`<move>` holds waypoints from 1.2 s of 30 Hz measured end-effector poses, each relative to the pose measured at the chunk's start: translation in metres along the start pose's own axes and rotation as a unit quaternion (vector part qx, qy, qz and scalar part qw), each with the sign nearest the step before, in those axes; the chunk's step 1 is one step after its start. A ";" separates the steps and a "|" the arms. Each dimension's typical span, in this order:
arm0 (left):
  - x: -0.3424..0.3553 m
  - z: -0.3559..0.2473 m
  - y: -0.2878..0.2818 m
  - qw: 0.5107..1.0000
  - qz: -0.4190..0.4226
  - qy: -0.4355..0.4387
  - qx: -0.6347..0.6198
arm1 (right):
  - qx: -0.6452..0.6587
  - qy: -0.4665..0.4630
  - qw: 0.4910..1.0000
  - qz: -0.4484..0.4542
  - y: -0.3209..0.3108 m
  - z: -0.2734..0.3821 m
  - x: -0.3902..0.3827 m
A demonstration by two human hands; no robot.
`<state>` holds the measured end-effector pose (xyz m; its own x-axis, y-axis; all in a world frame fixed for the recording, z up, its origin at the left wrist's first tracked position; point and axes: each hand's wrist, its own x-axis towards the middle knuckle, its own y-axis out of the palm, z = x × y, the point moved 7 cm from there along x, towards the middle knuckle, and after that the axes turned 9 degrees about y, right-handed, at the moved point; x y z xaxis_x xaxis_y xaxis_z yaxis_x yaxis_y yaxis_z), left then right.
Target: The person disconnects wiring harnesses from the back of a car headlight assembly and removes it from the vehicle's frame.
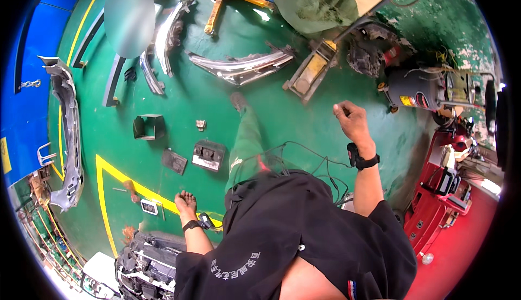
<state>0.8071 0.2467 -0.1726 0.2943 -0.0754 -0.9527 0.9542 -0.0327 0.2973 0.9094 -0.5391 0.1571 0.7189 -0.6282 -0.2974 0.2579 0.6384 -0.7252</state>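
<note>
My left hand [186,204] hangs low on the left, palm partly showing, its fingers loosely bent with nothing visible in them. Below it is a dark wristband with a small device. The nearest things to it are a dark box-shaped part [208,154], a flat dark plate [174,161] and a small white-framed part [148,206], all on the floor. My right hand [354,120] is raised at the right, fingers curled in and no object showing. It wears a black wrist device [362,157]. A trolley jack [313,71] stands beyond it, not touched.
Ahead on the green floor lie a long shiny car lamp [241,68] and other curved car parts [164,42]. A grey bumper [68,132] is at the left. An air compressor [415,88] and a red tool cabinet [429,208] stand right. Black cables [320,164] loop by my waist.
</note>
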 end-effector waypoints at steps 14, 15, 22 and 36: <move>0.112 0.274 0.441 0.703 0.040 0.185 0.686 | -0.106 0.052 0.981 0.152 0.165 -0.029 0.302; 0.137 0.278 0.445 0.704 0.027 0.184 0.685 | -0.108 0.055 0.978 0.169 0.189 -0.048 0.322; 0.342 0.316 0.431 0.694 -0.010 0.100 0.712 | -0.179 0.064 0.963 0.191 0.368 -0.178 0.481; 0.597 0.320 0.443 0.742 0.049 0.193 0.640 | -0.296 -0.004 0.911 0.288 0.547 -0.270 0.605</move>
<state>1.3883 -0.1317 -0.5902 0.5876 0.1439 -0.7963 0.1684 -0.9843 -0.0536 1.3108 -0.6900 -0.5873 0.6302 -0.2602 -0.7315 -0.5545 0.5087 -0.6586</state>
